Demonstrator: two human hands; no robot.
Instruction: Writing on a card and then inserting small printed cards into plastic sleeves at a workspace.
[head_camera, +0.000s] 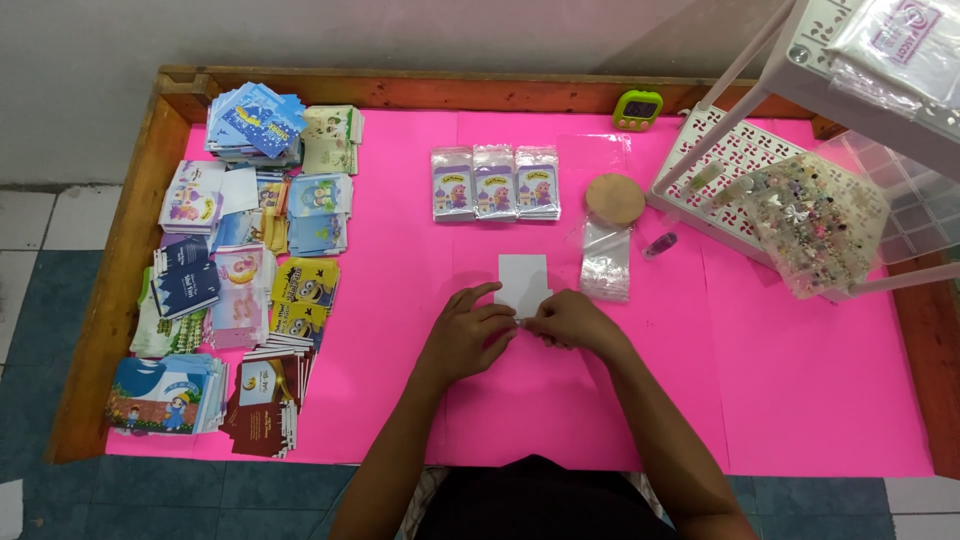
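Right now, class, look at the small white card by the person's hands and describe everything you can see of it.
The white card is a small, plain rectangle, seemingly paper or thin card, blank on the side facing up. It lies flat on the pink table cover, near the middle, its long side pointing away from the person. Its near edge meets the fingertips of the left hand and right hand, which hide its lower part. A stack of clear plastic sleeves lies just right of it, apart.

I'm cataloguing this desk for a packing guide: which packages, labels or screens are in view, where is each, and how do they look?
Three clear sleeved purple cards: a row at centre back.
Stacks of colourful printed envelopes: left side; blue, yellow, pink, maroon.
Small green timer: back edge, dark screen.
Pile of clear plastic sleeves: right of the blank white card.
Left hand and right hand: meeting at that card's lower edge.
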